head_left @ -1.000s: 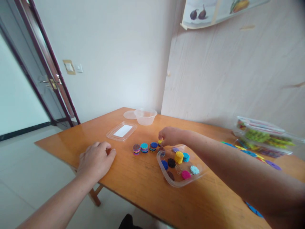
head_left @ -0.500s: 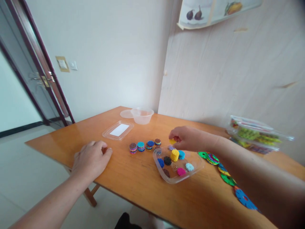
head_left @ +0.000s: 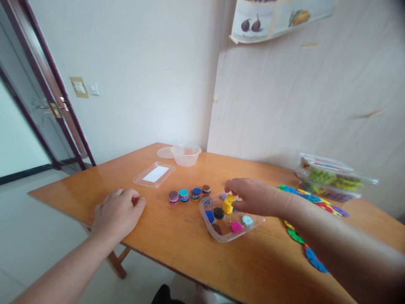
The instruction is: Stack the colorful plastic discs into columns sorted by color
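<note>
Right hand [head_left: 249,194], reaching in from the right, is hovering above the clear box [head_left: 223,239]; its thumb and forefinger are bracketing a yellow disc [head_left: 230,197], which is tilting on top of the yellow stack [head_left: 227,207] inside; whether they are gripping it or letting it go, one cannot tell. Left hand [head_left: 118,213] is resting palm down near the left edge of the worktop [head_left: 158,228], fingers loosely curved, thumb apart, visibly grasping nothing. Around the yellow stack, black [head_left: 218,213], blue [head_left: 209,216], pink [head_left: 236,226] and pale blue [head_left: 247,220] discs are lying in the box. Between hands and bowl [head_left: 186,156], four mixed-colour stacks [head_left: 184,195] are standing in a row, just beyond the box's left side; a lid [head_left: 154,174] is lying behind them, to the left
</note>
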A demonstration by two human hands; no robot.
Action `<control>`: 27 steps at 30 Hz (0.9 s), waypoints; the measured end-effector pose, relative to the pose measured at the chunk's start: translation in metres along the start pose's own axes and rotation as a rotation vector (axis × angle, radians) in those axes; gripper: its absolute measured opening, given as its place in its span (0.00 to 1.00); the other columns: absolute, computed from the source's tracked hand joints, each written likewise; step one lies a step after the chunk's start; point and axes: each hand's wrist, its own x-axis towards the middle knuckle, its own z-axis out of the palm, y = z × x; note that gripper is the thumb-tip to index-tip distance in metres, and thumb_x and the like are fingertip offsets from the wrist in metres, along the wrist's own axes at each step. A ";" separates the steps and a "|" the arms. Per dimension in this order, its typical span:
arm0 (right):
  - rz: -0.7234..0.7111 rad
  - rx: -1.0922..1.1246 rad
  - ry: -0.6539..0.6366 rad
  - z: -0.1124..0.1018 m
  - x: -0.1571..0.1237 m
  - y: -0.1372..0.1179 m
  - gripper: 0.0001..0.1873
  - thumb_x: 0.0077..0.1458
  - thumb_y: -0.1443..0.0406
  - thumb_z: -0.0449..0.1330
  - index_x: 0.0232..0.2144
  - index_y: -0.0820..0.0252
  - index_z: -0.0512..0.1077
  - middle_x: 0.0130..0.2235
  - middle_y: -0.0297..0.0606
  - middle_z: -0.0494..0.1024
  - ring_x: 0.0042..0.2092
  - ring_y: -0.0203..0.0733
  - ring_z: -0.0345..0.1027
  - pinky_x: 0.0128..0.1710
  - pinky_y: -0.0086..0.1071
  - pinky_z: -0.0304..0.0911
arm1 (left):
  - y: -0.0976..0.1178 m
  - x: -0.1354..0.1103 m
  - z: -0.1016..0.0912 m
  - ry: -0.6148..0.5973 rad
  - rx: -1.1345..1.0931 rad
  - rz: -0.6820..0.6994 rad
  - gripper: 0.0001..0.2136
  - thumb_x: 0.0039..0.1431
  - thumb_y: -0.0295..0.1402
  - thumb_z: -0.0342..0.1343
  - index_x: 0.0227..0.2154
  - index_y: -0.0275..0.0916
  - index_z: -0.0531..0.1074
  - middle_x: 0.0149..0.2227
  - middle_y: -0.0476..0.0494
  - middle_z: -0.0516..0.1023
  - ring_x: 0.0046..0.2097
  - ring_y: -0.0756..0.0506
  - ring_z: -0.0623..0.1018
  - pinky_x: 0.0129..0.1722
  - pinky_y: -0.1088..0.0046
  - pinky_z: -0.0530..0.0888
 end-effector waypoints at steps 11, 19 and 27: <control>0.071 0.067 0.042 -0.008 0.011 0.008 0.12 0.53 0.63 0.58 0.41 0.55 0.72 0.37 0.35 0.78 0.34 0.39 0.69 0.30 0.29 0.55 | 0.002 0.000 -0.001 0.004 0.000 0.007 0.18 0.58 0.47 0.43 0.38 0.43 0.74 0.44 0.37 0.76 0.47 0.34 0.74 0.43 0.55 0.69; 0.016 0.104 -0.086 0.002 0.081 0.008 0.21 0.52 0.58 0.60 0.47 0.59 0.75 0.43 0.39 0.80 0.41 0.42 0.72 0.37 0.30 0.62 | 0.001 -0.001 -0.001 0.002 -0.003 -0.007 0.18 0.59 0.47 0.43 0.38 0.43 0.74 0.44 0.38 0.76 0.48 0.35 0.74 0.44 0.56 0.69; -0.038 0.022 -0.220 0.011 0.105 -0.006 0.23 0.49 0.55 0.62 0.47 0.58 0.78 0.44 0.41 0.81 0.42 0.45 0.73 0.35 0.31 0.62 | 0.001 0.000 0.000 0.001 0.004 -0.020 0.18 0.59 0.47 0.43 0.38 0.44 0.73 0.44 0.40 0.76 0.48 0.35 0.74 0.44 0.56 0.69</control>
